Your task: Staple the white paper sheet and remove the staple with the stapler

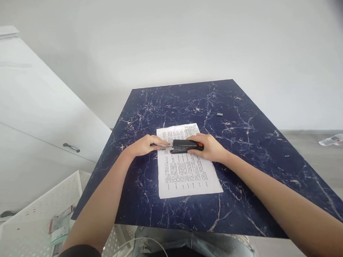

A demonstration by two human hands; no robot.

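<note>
A black stapler point(186, 145) with an orange patch lies sideways over the printed paper sheets point(185, 177). My right hand point(208, 146) is closed around its rear end. At the stapler's other end, my left hand point(146, 145) has its fingers pressed together on a thin, silvery metal piece point(166, 147) that sticks out of the nose. Whether this piece is the staple tray or a strip of staples is too small to make out. The stapler's top and bottom arms are slightly apart. Part of the paper's upper half is hidden under the stapler and hands.
The sheets lie on a dark blue marble-patterned table point(164, 106). A small grey-green block point(219, 114) sits toward the back right. Left of the table stand a white cabinet point(38, 101) and a perforated white basket point(30, 228). Clear plastic packaging point(337, 138) lies on the floor at right.
</note>
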